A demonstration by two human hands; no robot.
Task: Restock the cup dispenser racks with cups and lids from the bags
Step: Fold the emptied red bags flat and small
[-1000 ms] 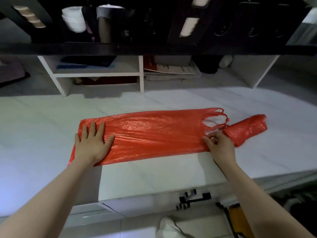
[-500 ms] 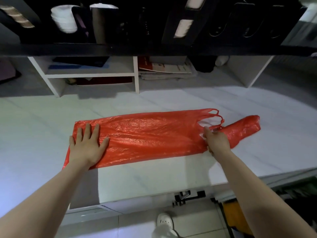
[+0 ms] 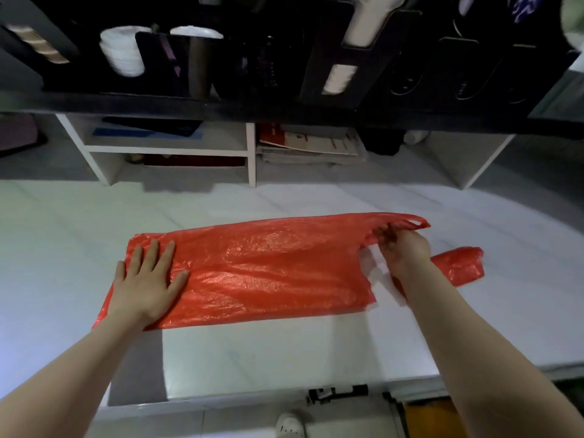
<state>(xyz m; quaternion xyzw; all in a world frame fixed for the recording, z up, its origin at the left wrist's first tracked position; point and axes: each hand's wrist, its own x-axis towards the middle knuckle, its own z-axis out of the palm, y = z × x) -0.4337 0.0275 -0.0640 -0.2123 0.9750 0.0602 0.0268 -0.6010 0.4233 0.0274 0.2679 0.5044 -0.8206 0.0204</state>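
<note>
An empty red plastic bag point(image 3: 271, 267) lies flattened on the white counter point(image 3: 284, 352). My left hand point(image 3: 148, 279) presses flat on the bag's left end with fingers spread. My right hand point(image 3: 401, 248) pinches the bag's handle loops at its right end and lifts them slightly off the counter. A second red bag, rolled up point(image 3: 458, 265), lies just right of my right wrist. Above, the black dispenser rack point(image 3: 284, 102) holds a stack of white lids point(image 3: 121, 50) and stacks of cups point(image 3: 339, 77).
White shelf cubbies point(image 3: 249, 153) at the back of the counter hold papers point(image 3: 313, 147) and flat items. The counter's front edge runs below my forearms. A white shoe point(image 3: 290, 425) shows on the floor.
My right hand has moved up and away from the counter, gathering and lifting the bag's handles. My left hand stays pressed on the bag's left end.
</note>
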